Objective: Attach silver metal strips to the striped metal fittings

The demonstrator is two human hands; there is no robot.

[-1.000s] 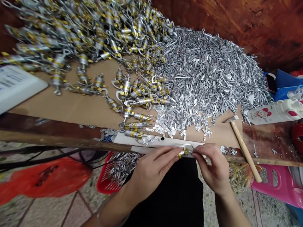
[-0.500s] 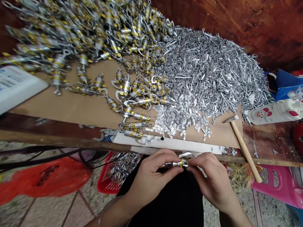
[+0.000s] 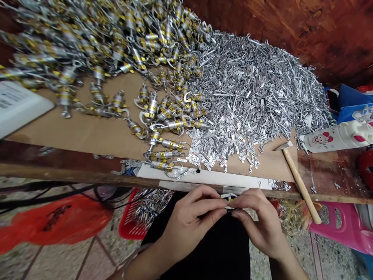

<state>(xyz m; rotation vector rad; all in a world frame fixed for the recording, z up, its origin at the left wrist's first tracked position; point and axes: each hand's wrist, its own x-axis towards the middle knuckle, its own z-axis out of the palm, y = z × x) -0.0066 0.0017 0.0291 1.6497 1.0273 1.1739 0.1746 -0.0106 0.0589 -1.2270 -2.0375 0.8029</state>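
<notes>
Both my hands are pinched together over my lap, just in front of the bench edge, on one small metal fitting (image 3: 228, 196) with a curved arm and a yellow part. My left hand (image 3: 190, 217) grips it from the left between thumb and fingers, covering most of its body. From the right, my right hand (image 3: 259, 221) pinches its other end with thumb and fingertips. Finished-looking fittings of the same silver-and-yellow kind (image 3: 163, 155) lie on the cardboard (image 3: 101, 134) beyond my hands. Small flat metal links (image 3: 224, 165) with holes lie near them.
A big heap of silver-and-yellow fittings (image 3: 116, 35) fills the back left, beside a heap of loose metal parts (image 3: 256, 85). A hammer (image 3: 301, 186) overhangs the bench edge, near a white bottle (image 3: 335, 138). Below are a red basket (image 3: 125, 223), an orange bag (image 3: 58, 223) and a pink stool (image 3: 344, 229).
My fingers have come closer together around the fitting, so its body is more hidden now. The view has shifted slightly; the things on the bench lie as before.
</notes>
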